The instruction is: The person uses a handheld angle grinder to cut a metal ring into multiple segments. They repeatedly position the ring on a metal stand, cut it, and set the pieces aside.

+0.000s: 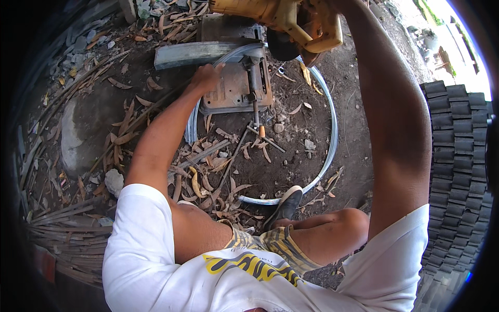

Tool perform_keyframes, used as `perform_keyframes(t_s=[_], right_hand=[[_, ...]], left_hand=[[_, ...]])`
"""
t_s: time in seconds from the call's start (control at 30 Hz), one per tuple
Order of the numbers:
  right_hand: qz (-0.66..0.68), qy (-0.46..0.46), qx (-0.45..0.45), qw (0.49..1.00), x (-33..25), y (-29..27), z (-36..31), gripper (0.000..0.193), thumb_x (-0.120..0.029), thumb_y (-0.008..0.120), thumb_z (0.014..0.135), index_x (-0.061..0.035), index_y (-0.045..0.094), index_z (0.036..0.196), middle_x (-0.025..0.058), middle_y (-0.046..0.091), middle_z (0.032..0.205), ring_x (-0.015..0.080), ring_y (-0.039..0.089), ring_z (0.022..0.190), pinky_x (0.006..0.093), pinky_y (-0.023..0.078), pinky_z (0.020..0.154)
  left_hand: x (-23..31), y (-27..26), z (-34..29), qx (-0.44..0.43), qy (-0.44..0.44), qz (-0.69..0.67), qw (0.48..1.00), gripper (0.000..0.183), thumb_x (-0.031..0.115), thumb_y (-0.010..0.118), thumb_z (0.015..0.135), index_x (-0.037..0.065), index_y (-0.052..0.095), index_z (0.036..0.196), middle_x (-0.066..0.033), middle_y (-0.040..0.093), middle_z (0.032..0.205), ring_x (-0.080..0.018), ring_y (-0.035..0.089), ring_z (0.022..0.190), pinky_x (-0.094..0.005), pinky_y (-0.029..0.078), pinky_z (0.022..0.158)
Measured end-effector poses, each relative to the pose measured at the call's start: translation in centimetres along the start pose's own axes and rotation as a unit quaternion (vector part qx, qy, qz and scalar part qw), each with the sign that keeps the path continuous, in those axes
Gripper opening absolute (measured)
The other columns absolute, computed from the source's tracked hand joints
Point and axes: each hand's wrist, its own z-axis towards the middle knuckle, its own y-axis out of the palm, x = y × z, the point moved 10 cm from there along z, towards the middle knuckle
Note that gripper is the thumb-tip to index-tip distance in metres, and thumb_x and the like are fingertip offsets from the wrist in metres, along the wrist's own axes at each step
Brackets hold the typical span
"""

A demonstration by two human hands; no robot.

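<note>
My left hand (207,78) is closed around a bundle of silvery wire (332,117) at the left side of a rusty metal saw base (228,86). The wire crosses the base beneath a cut-off saw (291,23) with a yellow body and a dark round blade. From there it curves round to the right in a big loop, its end lying near my shoe. My right hand (338,4) is at the saw's handle by the top edge, its fingers mostly out of the picture. A clamp screw (254,83) with an orange-tipped handle sits on the base.
Behind my left hand, a grey metal bar (189,54) lies across the base. Dry leaves, sticks and stones litter the dirt ground. Stacked dark tiles (452,156) stand at the right, and a pile of thin strips (67,234) lies at the left. My shoe (288,205) touches the loop.
</note>
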Motion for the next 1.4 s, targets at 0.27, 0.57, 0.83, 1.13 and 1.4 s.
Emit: perform_keyframes(t_s=[0.27, 0.57, 0.83, 1.13, 1.4], right_hand=[[0.026, -0.013, -0.009, 1.0, 0.1, 0.1, -0.1, 0.035, -0.034, 0.07, 0.088, -0.0011, 0.071, 0.097, 0.0084, 0.065, 0.082, 0.0189, 0.057, 0.071, 0.0403, 0.048, 0.059], [0.051, 0.013, -0.028, 0.998, 0.1, 0.0, -2.2, 0.035, -0.033, 0.071, 0.09, -0.0031, 0.071, 0.108, 0.0103, 0.069, 0.098, 0.0232, 0.064, 0.087, 0.0417, 0.052, 0.072], [0.272, 0.025, -0.137, 0.952, 1.7, 2.4, -0.7, 0.033, -0.022, 0.071, 0.091, -0.0069, 0.067, 0.12, 0.0102, 0.067, 0.11, 0.0234, 0.061, 0.098, 0.0446, 0.052, 0.08], [0.148, 0.012, -0.091, 0.985, 1.6, 2.1, -0.4, 0.037, -0.037, 0.065, 0.097, -0.0087, 0.066, 0.121, 0.0119, 0.067, 0.115, 0.0246, 0.061, 0.103, 0.0445, 0.05, 0.087], [0.16, -0.013, -0.083, 0.984, 0.0, 2.1, -2.4, 0.031, -0.03, 0.068, 0.091, -0.009, 0.071, 0.114, 0.0119, 0.068, 0.109, 0.0249, 0.063, 0.097, 0.0448, 0.052, 0.08]], left_hand=[[1.0, 0.0, -0.5, -0.004, -0.005, 0.019, 1.0, 0.074, 0.058, 0.042, 0.1, -0.011, 0.067, 0.11, -0.0377, 0.064, 0.111, -0.0515, 0.06, 0.113, -0.0554, 0.046, 0.098], [0.6, 0.1, 0.2, 0.006, -0.01, 0.014, 1.0, 0.072, 0.058, 0.045, 0.1, -0.01, 0.068, 0.108, -0.0358, 0.065, 0.113, -0.0504, 0.061, 0.112, -0.0545, 0.048, 0.097], [0.4, 0.3, 0.5, -0.004, 0.0, -0.001, 1.0, 0.075, 0.06, 0.044, 0.099, -0.011, 0.067, 0.105, -0.0374, 0.063, 0.112, -0.052, 0.058, 0.115, -0.0553, 0.043, 0.102], [0.2, -0.4, -0.1, -0.004, -0.014, 0.02, 1.0, 0.075, 0.058, 0.043, 0.101, -0.012, 0.066, 0.105, -0.0373, 0.064, 0.108, -0.0528, 0.06, 0.11, -0.0567, 0.045, 0.098], [0.0, -0.4, 0.5, 0.009, -0.001, 0.025, 1.0, 0.072, 0.059, 0.045, 0.1, -0.008, 0.071, 0.1, -0.0336, 0.068, 0.104, -0.0503, 0.064, 0.104, -0.0552, 0.049, 0.091]])
